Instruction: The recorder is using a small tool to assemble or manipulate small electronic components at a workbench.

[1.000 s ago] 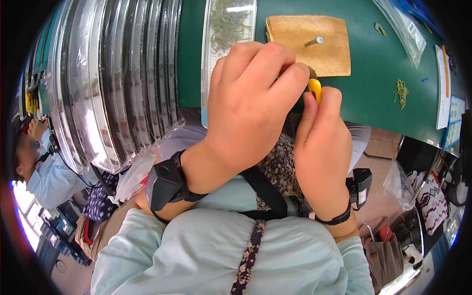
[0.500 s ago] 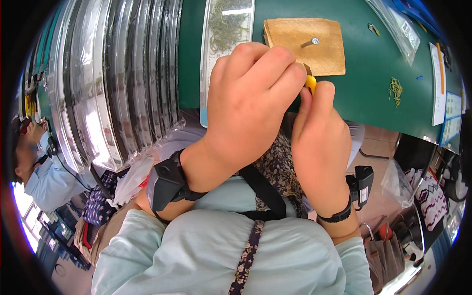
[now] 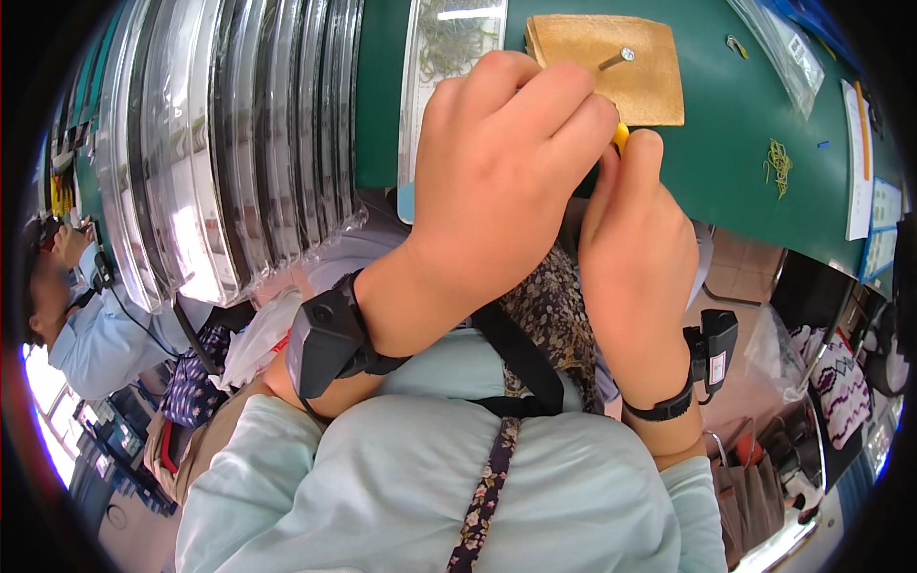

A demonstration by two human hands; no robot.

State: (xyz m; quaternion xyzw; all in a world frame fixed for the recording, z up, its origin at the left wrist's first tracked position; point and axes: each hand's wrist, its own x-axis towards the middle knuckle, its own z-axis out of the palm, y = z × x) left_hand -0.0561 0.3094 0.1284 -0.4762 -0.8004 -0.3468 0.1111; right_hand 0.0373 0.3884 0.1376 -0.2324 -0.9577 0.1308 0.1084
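My left hand [image 3: 516, 158] is closed, knuckles up, at the near edge of a wooden block [image 3: 654, 95]. Its fingertips are hidden, so I cannot tell what they pinch. Right beside it, my right hand [image 3: 642, 239] is closed too, thumb against index finger, on a small yellow piece [image 3: 622, 136]. Only a sliver of that piece shows between the two hands. A metal nail [image 3: 617, 59] stands tilted in the block, just beyond my left fingers.
Left of the block lies a long white tray [image 3: 408, 143] with thin greenish strands. Clear plastic trays [image 3: 205, 143] stand in a row at left, near a co-worker in blue [image 3: 105, 334]. Rightward on the green table are a strand clump [image 3: 779, 170], a plastic bag [image 3: 788, 57] and paper [image 3: 856, 162].
The table and block sit slightly higher and further right in the picture. Both hands shift likewise, staying together. Less of the yellow piece shows, and its dark tip is now mostly hidden.
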